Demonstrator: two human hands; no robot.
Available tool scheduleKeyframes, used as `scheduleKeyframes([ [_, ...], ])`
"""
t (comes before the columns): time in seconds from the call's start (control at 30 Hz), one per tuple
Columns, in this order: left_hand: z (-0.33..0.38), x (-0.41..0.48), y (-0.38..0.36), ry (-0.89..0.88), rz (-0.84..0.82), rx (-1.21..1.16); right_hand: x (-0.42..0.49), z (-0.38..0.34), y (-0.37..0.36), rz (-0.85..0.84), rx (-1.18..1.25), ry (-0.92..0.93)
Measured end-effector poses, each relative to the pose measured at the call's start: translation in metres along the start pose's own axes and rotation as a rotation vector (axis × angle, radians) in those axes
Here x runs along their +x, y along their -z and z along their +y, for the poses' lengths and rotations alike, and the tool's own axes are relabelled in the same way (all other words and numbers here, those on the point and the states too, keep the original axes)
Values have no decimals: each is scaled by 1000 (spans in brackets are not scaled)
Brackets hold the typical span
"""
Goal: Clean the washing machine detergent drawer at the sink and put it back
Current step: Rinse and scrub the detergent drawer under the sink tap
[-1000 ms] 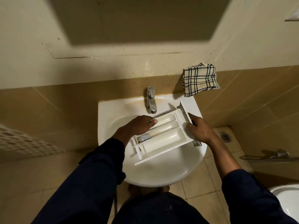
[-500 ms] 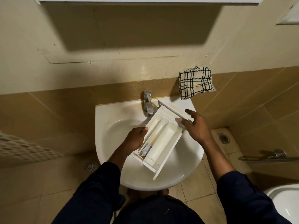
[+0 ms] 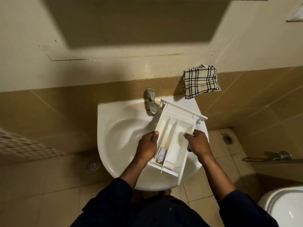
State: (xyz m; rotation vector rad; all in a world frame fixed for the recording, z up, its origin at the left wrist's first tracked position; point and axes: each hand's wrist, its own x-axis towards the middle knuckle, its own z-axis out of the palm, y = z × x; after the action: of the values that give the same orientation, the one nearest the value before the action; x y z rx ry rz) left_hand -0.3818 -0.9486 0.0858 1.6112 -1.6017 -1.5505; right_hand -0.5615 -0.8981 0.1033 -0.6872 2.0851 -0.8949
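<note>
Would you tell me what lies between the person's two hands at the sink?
In the head view, the detergent drawer lies between the left hand and the right hand, each holding a side wall.

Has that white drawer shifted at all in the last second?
Yes. The drawer has turned anticlockwise over the sink: earlier it lay crosswise; now it points away from the person, front panel close beside the tap.

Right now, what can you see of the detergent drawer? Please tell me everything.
The detergent drawer is white plastic, long, with three open compartments facing up and a small grey-blue cap in the near left one. Its wide front panel points away from the person, beside the tap. It is held over the sink: the left hand holds its left wall, the right hand its right wall.
</note>
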Motion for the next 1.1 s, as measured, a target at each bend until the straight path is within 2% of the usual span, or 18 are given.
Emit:
scheduleKeyframes([
  [0.13,2,-3,3,-16,-65,-67,17,-14,11,-36,-91,44],
  [0.23,8,-6,17,59,-95,-263,35,-32,19,-71,-187,83],
  [0.3,13,-5,31,148,-25,-401,45,-43,24,-71,-225,106],
  [0.37,12,-2,47,165,86,-438,51,-49,30,-69,-249,119],
  [0.5,19,1,73,16,268,-333,59,-52,44,-96,-300,140],
  [0.6,33,7,87,-78,320,-239,63,-53,54,-128,-343,165],
  [0.77,50,20,82,-144,272,-112,59,-55,70,-169,-375,172],
  [1.0,61,19,62,-196,208,-114,48,-52,82,-253,-404,207],
  [1.1,66,18,60,-210,193,-107,47,-51,76,-328,-494,274],
])
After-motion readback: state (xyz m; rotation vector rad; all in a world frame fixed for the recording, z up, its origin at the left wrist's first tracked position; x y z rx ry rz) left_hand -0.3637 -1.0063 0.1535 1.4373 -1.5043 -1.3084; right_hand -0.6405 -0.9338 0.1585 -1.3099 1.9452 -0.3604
